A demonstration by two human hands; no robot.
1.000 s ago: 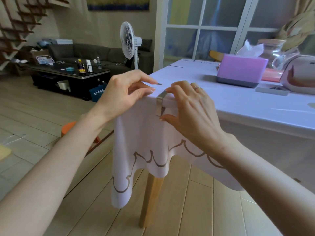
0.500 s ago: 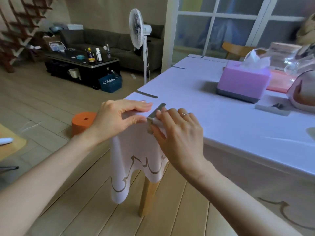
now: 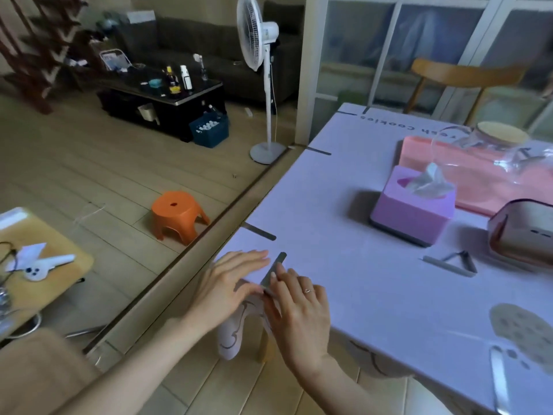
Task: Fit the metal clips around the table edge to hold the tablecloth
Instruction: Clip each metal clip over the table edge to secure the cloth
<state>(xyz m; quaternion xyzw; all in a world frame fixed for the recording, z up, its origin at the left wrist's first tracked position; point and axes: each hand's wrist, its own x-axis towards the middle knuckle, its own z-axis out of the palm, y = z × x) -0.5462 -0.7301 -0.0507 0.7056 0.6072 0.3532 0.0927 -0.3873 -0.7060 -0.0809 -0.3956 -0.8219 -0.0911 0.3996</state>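
Several fitted clips [image 3: 258, 231] already line the worktop's [image 3: 344, 295] left edge, running toward the upper middle of the frame. At the near corner the right hand [image 3: 302, 313] pinches a clip [image 3: 274, 269] that looks nearly seated over the tablecloth [image 3: 230, 339]. The left hand [image 3: 230, 283] lies flat beside it, fingers together. A spare clip [image 3: 457, 263] waits at mid-right. Beyond the edge is open floor, with a stool [image 3: 176, 214] well apart.

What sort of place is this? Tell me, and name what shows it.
Most likely a home, an open living and dining room: a sofa at the back, a standing fan, and a cloth-covered dining table.
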